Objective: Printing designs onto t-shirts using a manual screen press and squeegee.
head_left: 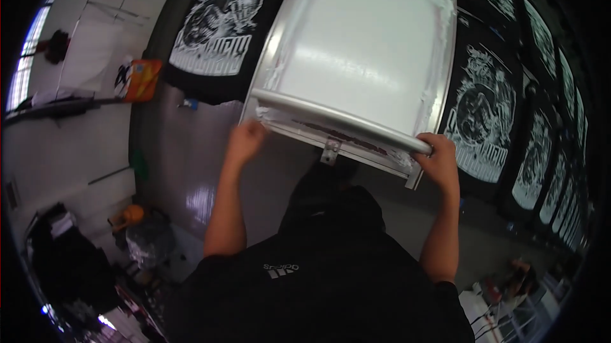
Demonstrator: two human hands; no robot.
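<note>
A silver-framed printing screen (363, 34) with a white surface fills the upper middle. A long metal squeegee bar (337, 117) lies across its near end. My right hand (438, 152) grips the bar's right end with curled fingers. My left hand (249, 136) is just below the bar's left end; its fingers are blurred, so I cannot tell whether they hold anything. A metal bracket (330, 152) sits at the middle of the frame's near edge.
Dark shirts with white prints lie left (216, 24) and right (480, 114) of the screen, several more receding rightward. An orange item (143, 78) lies at the left. Dark cloth (63, 260) and a plastic-wrapped bundle (146, 244) are at lower left; assorted equipment (496, 305) is lower right.
</note>
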